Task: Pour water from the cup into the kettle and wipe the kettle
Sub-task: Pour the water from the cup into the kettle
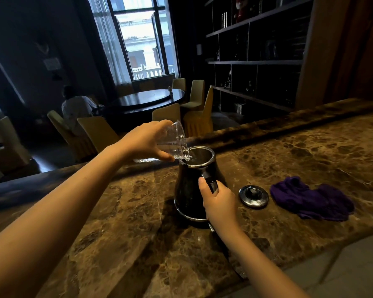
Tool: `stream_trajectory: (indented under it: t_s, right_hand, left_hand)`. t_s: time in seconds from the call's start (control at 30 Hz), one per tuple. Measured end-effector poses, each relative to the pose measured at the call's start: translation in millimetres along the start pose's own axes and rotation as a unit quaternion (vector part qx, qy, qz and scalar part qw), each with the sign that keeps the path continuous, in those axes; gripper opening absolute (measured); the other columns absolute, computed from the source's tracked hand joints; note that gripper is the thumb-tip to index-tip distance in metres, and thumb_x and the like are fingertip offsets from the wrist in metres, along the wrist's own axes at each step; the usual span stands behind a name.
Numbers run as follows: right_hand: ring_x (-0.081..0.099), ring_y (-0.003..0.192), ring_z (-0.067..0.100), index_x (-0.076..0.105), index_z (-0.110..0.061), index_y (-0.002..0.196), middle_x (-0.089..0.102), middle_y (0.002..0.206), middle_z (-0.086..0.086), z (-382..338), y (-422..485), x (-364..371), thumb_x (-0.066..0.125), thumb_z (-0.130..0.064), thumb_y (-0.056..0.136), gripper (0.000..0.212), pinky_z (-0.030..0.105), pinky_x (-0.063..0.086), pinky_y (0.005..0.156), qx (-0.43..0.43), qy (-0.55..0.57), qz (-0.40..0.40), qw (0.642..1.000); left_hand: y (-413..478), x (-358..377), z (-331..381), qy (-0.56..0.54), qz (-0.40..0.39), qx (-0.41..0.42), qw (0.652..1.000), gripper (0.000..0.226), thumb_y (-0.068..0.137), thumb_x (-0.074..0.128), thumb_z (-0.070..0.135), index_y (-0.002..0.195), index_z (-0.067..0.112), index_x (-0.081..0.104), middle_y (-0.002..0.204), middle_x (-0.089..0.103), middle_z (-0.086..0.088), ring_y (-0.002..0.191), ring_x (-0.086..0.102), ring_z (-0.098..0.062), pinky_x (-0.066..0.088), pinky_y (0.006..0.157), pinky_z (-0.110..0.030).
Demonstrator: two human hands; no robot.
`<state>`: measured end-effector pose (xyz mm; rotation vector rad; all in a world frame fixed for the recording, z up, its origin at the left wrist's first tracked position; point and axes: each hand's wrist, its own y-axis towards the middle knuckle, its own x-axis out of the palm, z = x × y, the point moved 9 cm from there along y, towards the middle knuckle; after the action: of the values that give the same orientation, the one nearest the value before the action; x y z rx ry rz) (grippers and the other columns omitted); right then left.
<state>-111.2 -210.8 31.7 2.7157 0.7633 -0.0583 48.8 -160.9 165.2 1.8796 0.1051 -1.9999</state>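
Observation:
A dark kettle [187, 190] with a chrome rim stands lidless on the brown marble counter [299, 151]. My left hand [144, 140] grips a clear plastic cup [177, 140], tipped on its side with its lip over the kettle's open mouth, and water runs from it into the kettle. My right hand [219, 201] is wrapped around the kettle's handle on the near right side. The kettle's round metal lid [253, 195] lies flat on the counter to the right. Beyond the lid lies a crumpled purple cloth [310, 200].
The counter has a raised ledge [267, 125] along its far side. Behind it are a round dark table [151, 97], several covered chairs and a seated person [75, 106]. Dark shelving [256, 61] fills the right wall. The counter's near edge runs at lower right.

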Motion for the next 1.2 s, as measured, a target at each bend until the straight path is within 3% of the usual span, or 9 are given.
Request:
stream_trajectory:
  t_s: [0.17, 0.27, 0.5, 0.7, 0.87, 0.97, 1.07, 1.13, 1.2]
  right_hand:
    - [0.047, 0.052, 0.022, 0.052, 0.008, 0.068, 0.051, 0.058, 0.014, -0.2, -0.1, 1.2, 0.052, -0.039, 0.087, 0.050, 0.029, 0.035, 0.048, 0.002, 0.011, -0.005, 1.000]
    - [0.046, 0.051, 0.021, 0.051, -0.001, 0.062, 0.049, 0.056, 0.011, 1.1, -0.6, 1.1, 0.052, -0.039, 0.087, 0.045, 0.026, 0.035, 0.046, 0.005, 0.010, -0.005, 1.000]
    - [0.046, 0.049, 0.016, 0.045, -0.014, 0.056, 0.047, 0.052, 0.004, 4.7, 0.5, 2.1, 0.052, -0.041, 0.085, 0.041, 0.032, 0.037, 0.048, 0.008, 0.017, -0.001, 1.000]
    - [0.042, 0.043, 0.008, 0.043, -0.017, 0.052, 0.044, 0.047, -0.003, 4.7, 0.7, 1.0, 0.054, -0.039, 0.086, 0.041, 0.018, 0.033, 0.042, 0.005, 0.014, 0.006, 1.000]
    - [0.043, 0.045, 0.010, 0.041, -0.017, 0.052, 0.043, 0.047, -0.004, 4.6, 2.8, -1.0, 0.054, -0.040, 0.086, 0.043, 0.019, 0.032, 0.043, 0.003, -0.012, 0.017, 1.000]
    - [0.043, 0.045, 0.009, 0.042, -0.018, 0.052, 0.044, 0.047, -0.004, 4.3, 2.5, -0.3, 0.054, -0.040, 0.086, 0.042, 0.019, 0.033, 0.043, 0.001, -0.003, 0.014, 1.000]
    - [0.044, 0.047, 0.012, 0.043, -0.017, 0.053, 0.045, 0.048, -0.003, 3.8, 2.3, -0.6, 0.054, -0.039, 0.086, 0.041, 0.019, 0.033, 0.043, 0.000, 0.002, 0.010, 1.000]
    - [0.047, 0.048, 0.015, 0.044, -0.017, 0.053, 0.047, 0.049, -0.001, 4.0, 2.7, -0.7, 0.054, -0.038, 0.087, 0.041, 0.019, 0.034, 0.043, -0.001, 0.002, 0.011, 1.000]
    - [0.050, 0.049, 0.017, 0.045, -0.017, 0.054, 0.049, 0.050, 0.000, 3.9, 3.1, -0.7, 0.054, -0.038, 0.087, 0.040, 0.021, 0.036, 0.044, -0.005, 0.000, 0.012, 1.000]
  left_hand:
    - [10.2, -3.9, 14.2, 0.075, -0.024, 0.026, 0.997, 0.093, 0.060, 0.079, 0.040, 0.138, 0.023, 0.030, 0.131, 0.051, -0.005, 0.115, 0.050, -0.023, 0.039, 0.083, -0.027]
    - [14.7, -6.8, 26.3, 0.123, -0.036, 0.046, 0.991, 0.092, 0.061, 0.079, 0.039, 0.137, 0.025, 0.030, 0.129, 0.052, -0.004, 0.113, 0.050, -0.022, 0.035, 0.078, -0.026]
    - [26.6, -4.3, 47.3, 0.222, -0.057, 0.081, 0.970, 0.093, 0.059, 0.079, 0.044, 0.137, 0.027, 0.031, 0.128, 0.053, -0.003, 0.110, 0.052, -0.021, 0.040, 0.079, -0.027]
    - [32.1, -5.6, 63.0, 0.286, -0.036, 0.110, 0.951, 0.090, 0.059, 0.078, 0.048, 0.135, 0.029, 0.033, 0.121, 0.055, -0.001, 0.103, 0.053, -0.019, 0.041, 0.072, -0.027]
    - [33.7, -4.8, 65.6, 0.307, 0.000, 0.130, 0.943, 0.088, 0.059, 0.076, 0.050, 0.134, 0.030, 0.033, 0.118, 0.055, 0.000, 0.102, 0.051, -0.018, 0.037, 0.073, -0.026]
    - [27.2, -3.2, 50.9, 0.229, 0.006, 0.093, 0.969, 0.089, 0.059, 0.078, 0.048, 0.133, 0.028, 0.033, 0.120, 0.055, 0.000, 0.103, 0.051, -0.018, 0.040, 0.076, -0.026]
    - [6.9, 0.2, 22.2, 0.003, 0.040, 0.017, 0.999, 0.085, 0.061, 0.079, 0.041, 0.131, 0.022, 0.035, 0.126, 0.053, -0.001, 0.108, 0.052, -0.017, 0.043, 0.083, -0.026]
    - [-12.7, 8.9, -3.1, -0.155, 0.095, -0.046, 0.982, 0.083, 0.061, 0.079, 0.037, 0.131, 0.019, 0.037, 0.125, 0.051, 0.003, 0.109, 0.051, -0.015, 0.043, 0.087, -0.027]
    - [-35.4, 28.5, -29.3, -0.273, 0.143, -0.112, 0.945, 0.079, 0.063, 0.078, 0.035, 0.129, 0.020, 0.037, 0.119, 0.048, 0.006, 0.109, 0.050, -0.014, 0.042, 0.088, -0.028]
